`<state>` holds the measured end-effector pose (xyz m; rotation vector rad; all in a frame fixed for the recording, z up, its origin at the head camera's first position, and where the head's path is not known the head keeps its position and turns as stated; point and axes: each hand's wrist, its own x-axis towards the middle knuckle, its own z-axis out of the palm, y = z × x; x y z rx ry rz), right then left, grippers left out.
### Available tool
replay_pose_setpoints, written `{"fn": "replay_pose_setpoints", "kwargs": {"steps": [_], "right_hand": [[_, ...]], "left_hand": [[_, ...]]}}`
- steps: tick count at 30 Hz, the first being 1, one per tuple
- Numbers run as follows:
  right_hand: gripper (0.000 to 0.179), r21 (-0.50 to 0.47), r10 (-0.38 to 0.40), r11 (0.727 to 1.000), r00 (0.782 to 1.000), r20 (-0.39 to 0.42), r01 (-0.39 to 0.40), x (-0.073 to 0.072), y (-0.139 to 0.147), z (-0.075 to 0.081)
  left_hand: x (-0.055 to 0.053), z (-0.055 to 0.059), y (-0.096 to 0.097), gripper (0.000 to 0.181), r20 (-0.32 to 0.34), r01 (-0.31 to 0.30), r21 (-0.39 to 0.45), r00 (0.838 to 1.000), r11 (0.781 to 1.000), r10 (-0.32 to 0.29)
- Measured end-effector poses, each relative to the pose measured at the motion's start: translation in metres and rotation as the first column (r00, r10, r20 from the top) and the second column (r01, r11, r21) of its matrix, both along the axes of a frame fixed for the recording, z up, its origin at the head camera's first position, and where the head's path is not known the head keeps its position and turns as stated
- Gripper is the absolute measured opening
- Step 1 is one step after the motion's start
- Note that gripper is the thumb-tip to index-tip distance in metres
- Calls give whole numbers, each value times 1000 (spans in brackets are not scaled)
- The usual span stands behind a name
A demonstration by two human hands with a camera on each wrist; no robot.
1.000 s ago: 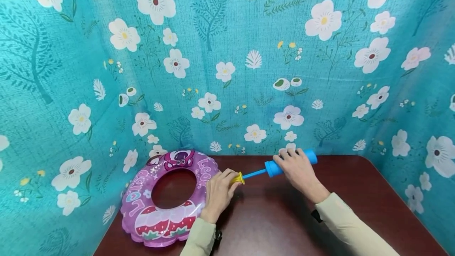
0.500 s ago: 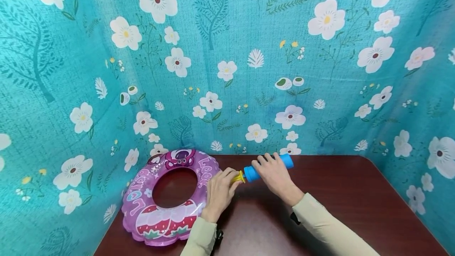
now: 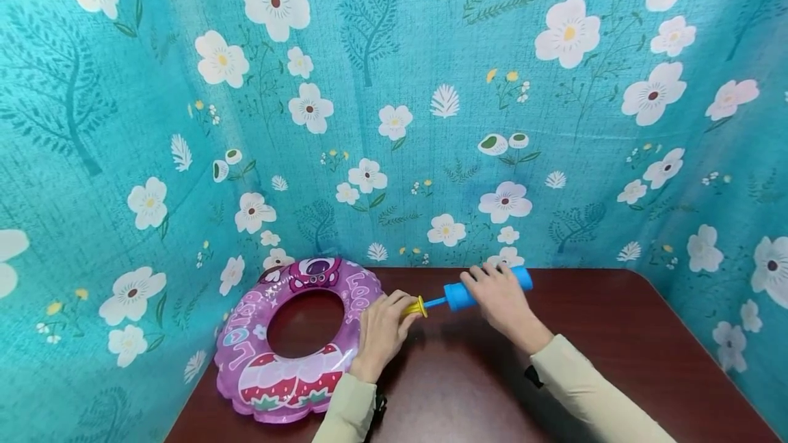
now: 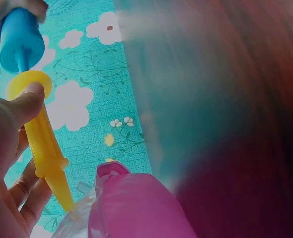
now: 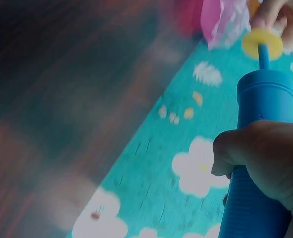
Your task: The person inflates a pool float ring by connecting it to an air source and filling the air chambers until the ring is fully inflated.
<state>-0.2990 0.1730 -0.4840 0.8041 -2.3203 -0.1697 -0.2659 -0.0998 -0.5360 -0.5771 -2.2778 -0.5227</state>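
A hand air pump has a blue barrel [image 3: 458,296] and a yellow nozzle end [image 4: 44,139], joined by a thin blue rod [image 5: 263,57]. My left hand [image 3: 383,330] grips the yellow nozzle, thumb near its flange. The nozzle's tapered tip meets clear plastic at the edge of a purple-pink inflatable swim ring [image 4: 136,203]; whether it sits inside a valve I cannot tell. My right hand [image 3: 501,299] wraps round the ridged blue barrel, held apart from the flange with a short length of rod showing. Purple with strawberry prints, the swim ring [image 3: 246,333] lies left of my left hand.
A dark red-brown table [image 3: 468,388] lies under both hands and the ring. Behind it and at both sides hangs a teal flowered cloth [image 3: 431,156].
My right hand slid the barrel left until it nearly met the yellow flange, then drew it partway back to the right. My left hand and the ring stayed nearly still.
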Motion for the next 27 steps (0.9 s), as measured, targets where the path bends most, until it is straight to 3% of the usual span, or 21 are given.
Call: {"fn": "replay_pose_setpoints", "kwargs": {"steps": [6, 11, 27], "right_hand": [[56, -47, 7, 999, 998, -59, -9, -3, 42, 7], [54, -49, 10, 999, 998, -65, -13, -2, 52, 15], [54, 32, -8, 999, 1000, 8, 8, -1, -14, 6]], "left_hand": [[1, -2, 0, 24, -32, -1, -23, 999, 1000, 0], [0, -2, 2, 25, -52, 5, -28, 999, 1000, -6], [-1, -2, 3, 25, -42, -9, -12, 999, 1000, 9]]}}
